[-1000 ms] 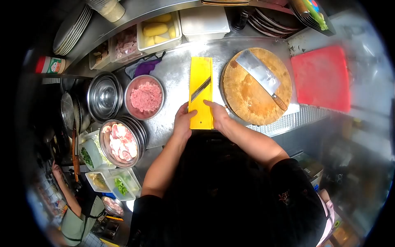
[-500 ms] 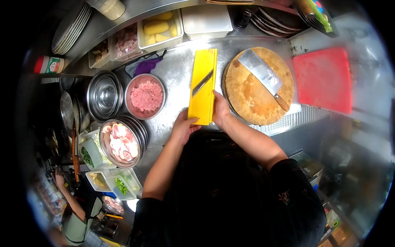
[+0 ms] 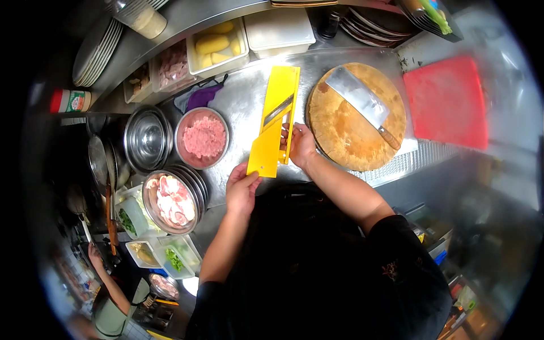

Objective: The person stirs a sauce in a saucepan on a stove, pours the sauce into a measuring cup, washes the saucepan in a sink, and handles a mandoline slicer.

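A yellow mandoline slicer (image 3: 279, 93) with a slanted metal blade is held over the steel counter. My left hand (image 3: 242, 190) pinches the bottom corner of its lower plate (image 3: 264, 154), thumb on top. Around the right side of the slicer's frame, my right hand (image 3: 300, 146) is closed, some fingers showing through a gap between the frame and the plate. The lower plate sits shifted left of the frame. To the right of the slicer, a cleaver (image 3: 358, 97) with a wooden handle lies on a round wooden chopping block (image 3: 345, 139).
Left are a bowl of minced meat (image 3: 203, 139), stacked metal bowls (image 3: 148, 139) and a bowl of meat pieces (image 3: 171, 201). A tub of peeled potatoes (image 3: 218, 48) stands behind. At right lies a red cutting board (image 3: 445, 102). Another person's arm (image 3: 110, 280) shows lower left.
The slicer's lower plate has slid left and down out of line with the frame, opening a gap. My left hand moved left with it. The view has shifted slightly.
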### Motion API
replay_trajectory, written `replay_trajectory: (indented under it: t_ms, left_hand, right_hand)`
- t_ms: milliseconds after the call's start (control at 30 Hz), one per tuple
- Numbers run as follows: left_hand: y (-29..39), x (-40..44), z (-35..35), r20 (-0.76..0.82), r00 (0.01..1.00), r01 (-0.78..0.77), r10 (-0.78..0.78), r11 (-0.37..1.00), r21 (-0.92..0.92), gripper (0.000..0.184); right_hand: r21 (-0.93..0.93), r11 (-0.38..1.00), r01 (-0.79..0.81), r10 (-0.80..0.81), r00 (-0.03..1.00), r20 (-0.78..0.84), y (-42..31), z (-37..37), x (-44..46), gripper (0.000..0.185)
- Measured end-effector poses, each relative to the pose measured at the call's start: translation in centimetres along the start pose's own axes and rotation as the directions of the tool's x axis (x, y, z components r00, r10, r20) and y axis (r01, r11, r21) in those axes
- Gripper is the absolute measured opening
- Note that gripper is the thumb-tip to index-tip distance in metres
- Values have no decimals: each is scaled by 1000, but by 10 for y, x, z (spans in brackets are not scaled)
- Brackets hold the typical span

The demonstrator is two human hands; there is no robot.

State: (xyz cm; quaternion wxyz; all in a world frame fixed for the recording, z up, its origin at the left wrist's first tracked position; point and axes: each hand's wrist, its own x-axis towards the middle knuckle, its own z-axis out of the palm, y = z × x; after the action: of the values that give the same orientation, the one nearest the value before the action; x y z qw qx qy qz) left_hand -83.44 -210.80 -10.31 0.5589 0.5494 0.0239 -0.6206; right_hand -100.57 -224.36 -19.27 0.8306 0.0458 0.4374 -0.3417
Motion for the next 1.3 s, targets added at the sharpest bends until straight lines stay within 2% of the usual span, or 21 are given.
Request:
replay_trajectory:
  t_ms: [33,133,267,367,467,500,600,633,700,733,767,867,900,933,1000,1067,1200,1267,1300]
  left_hand:
    - [4,-4,-4,15,1000,-11,11,1000,-7,32]
    - [17,-16,-14,31,999,-34,37,996,-82,32]
    - [30,-20,-27,54,993,-92,101,986,-138,31]
    - [36,-20,-30,43,991,-119,126,982,-147,33]
    - [38,-21,-28,36,991,-121,128,981,-154,34]
    - [37,-21,-27,36,991,-122,129,980,-158,34]
    - [35,-22,-23,38,991,-119,127,978,-169,34]
    - [35,-23,-22,41,990,-124,132,979,-163,33]
    - [34,-25,-19,47,988,-135,144,980,-148,32]
    - [34,-24,-18,61,988,-134,144,981,-143,32]
    - [33,-24,-17,72,987,-136,147,981,-139,32]
    - [35,-28,-7,83,979,-176,185,979,-100,32]
    - [35,-29,-3,85,976,-193,200,978,-82,32]
    - [35,-28,-1,108,972,-200,208,976,-80,32]
    - [33,-22,7,174,960,-209,220,975,-78,32]
    - [37,-23,26,161,968,-195,194,981,-11,32]
    - [27,-17,60,263,947,-212,183,973,87,33]
    - [24,-21,77,298,925,-274,235,957,97,34]
    - [24,-21,81,308,920,-282,243,955,90,34]
  right_hand:
    - [-9,1000,-7,7,1000,-3,-2,4,-2,33]
    - [-95,995,-12,7,999,-52,-2,5,5,24]
    - [-119,993,-16,0,991,-133,3,1,18,23]
    - [-243,970,23,-71,980,-188,9,-2,22,22]
    - [-304,944,128,-135,991,-3,10,5,-1,26]
    - [-286,949,130,-119,991,56,10,6,-2,34]
    - [-435,884,172,-139,984,108,11,13,8,39]
    - [-513,842,168,-113,984,137,12,12,17,45]
    - [-832,514,209,-172,975,139,13,11,28,51]
    - [-930,303,206,-198,969,150,14,9,33,54]
    - [-953,185,239,-277,943,183,16,5,35,58]
    - [-922,285,262,-410,903,129,8,12,11,53]
    - [-788,501,357,-373,911,175,9,14,-1,47]
    - [-743,582,331,-237,943,234,4,22,-21,46]
    - [-655,716,242,18,932,363,-12,40,-63,43]
    - [-763,523,381,-13,898,439,-12,42,-82,39]
    - [-749,486,450,-193,891,410,-34,51,-124,26]
    - [-512,597,618,-377,779,500,-52,44,-142,26]
    - [-525,524,671,-487,741,462,-70,40,-150,28]
